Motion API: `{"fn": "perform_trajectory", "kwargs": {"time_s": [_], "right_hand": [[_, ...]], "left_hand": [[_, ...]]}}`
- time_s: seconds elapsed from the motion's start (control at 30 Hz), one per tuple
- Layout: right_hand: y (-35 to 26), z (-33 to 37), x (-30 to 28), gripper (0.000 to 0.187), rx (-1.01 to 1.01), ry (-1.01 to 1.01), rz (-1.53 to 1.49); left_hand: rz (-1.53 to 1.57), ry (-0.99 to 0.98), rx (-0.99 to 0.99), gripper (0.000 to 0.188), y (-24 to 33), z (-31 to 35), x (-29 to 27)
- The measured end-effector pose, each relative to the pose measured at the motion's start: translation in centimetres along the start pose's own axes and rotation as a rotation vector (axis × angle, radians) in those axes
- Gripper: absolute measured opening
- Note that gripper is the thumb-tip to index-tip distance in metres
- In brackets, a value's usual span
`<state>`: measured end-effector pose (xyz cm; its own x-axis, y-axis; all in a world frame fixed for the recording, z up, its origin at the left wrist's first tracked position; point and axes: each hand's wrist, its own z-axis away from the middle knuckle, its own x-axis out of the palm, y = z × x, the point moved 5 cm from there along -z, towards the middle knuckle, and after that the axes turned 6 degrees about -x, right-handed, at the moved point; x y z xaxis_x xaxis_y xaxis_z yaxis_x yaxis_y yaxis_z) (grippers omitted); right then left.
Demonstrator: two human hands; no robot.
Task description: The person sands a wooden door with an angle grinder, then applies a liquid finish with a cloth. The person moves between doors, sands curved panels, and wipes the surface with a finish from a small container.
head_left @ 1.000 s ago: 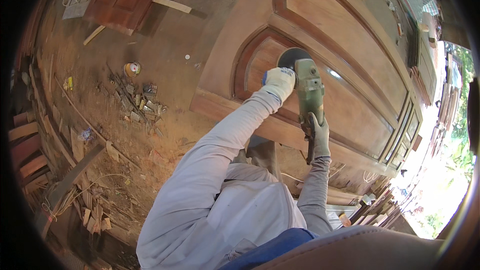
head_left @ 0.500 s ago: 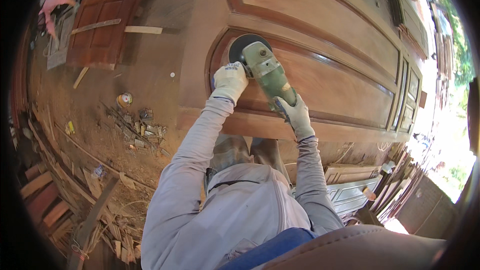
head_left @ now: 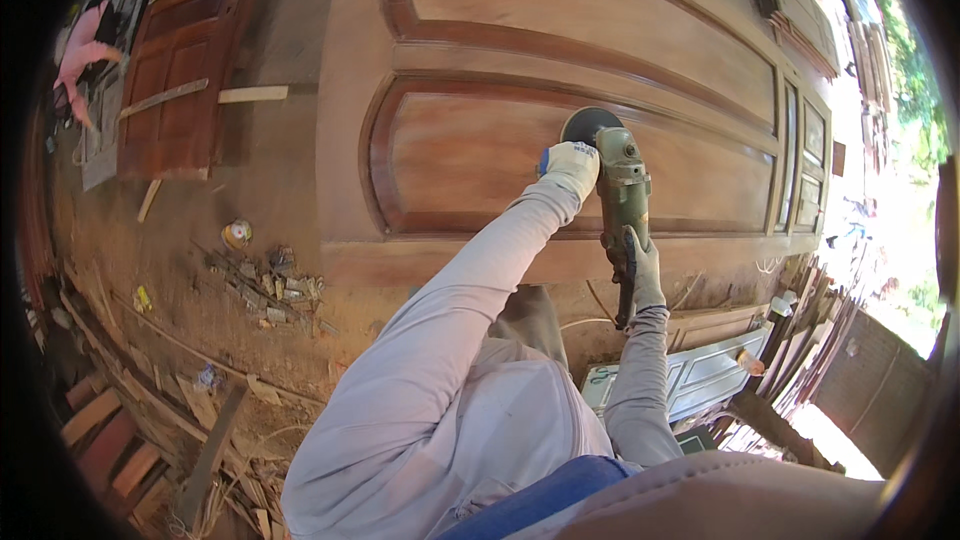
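Note:
A green angle grinder (head_left: 626, 202) with a round dark disc (head_left: 588, 124) is over a large brown wooden door (head_left: 350, 140). The disc lies at the upper edge of the door's nearer raised panel (head_left: 470, 165); whether it touches the wood I cannot tell. My left hand (head_left: 574, 169), in a white glove, is closed beside the grinder's head, and its grip on the side handle is mostly hidden. Wrapped round the rear of the body is my right hand (head_left: 646, 272), gloved too.
Wood scraps (head_left: 270, 285) and a small tin (head_left: 237, 234) litter the floor at left. A reddish door (head_left: 180, 70) lies at the far left, near a person in pink (head_left: 82, 60). Planks (head_left: 205, 450) pile up lower left; a grey-blue panel (head_left: 715, 365) lies lower right.
Both hands have carried the grinder to the right along the nearer panel, away from its left end. The tool has turned to point more straight ahead, and the view has shifted.

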<state>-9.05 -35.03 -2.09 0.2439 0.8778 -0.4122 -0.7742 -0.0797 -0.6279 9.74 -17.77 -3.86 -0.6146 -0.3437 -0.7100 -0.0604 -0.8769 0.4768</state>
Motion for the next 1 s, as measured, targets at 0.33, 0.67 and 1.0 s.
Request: {"fn": "perform_trajectory", "kwargs": {"time_s": [0.33,0.67,1.0], "right_hand": [[-5.1,3.5,4.3,0.080,-0.094,-0.040,0.173],[-9.6,3.2,9.1,0.093,-0.320,-0.261,0.583],[-2.8,-2.4,-3.2,0.076,-0.171,-0.019,0.246]], "left_hand": [[-0.124,0.176,-0.008,0.017,-6.7,2.4,-1.6],[-0.153,0.478,-0.140,0.022,-17.4,7.0,-1.5],[-0.090,0.135,-0.087,0.020,-0.1,0.9,1.7]]}}
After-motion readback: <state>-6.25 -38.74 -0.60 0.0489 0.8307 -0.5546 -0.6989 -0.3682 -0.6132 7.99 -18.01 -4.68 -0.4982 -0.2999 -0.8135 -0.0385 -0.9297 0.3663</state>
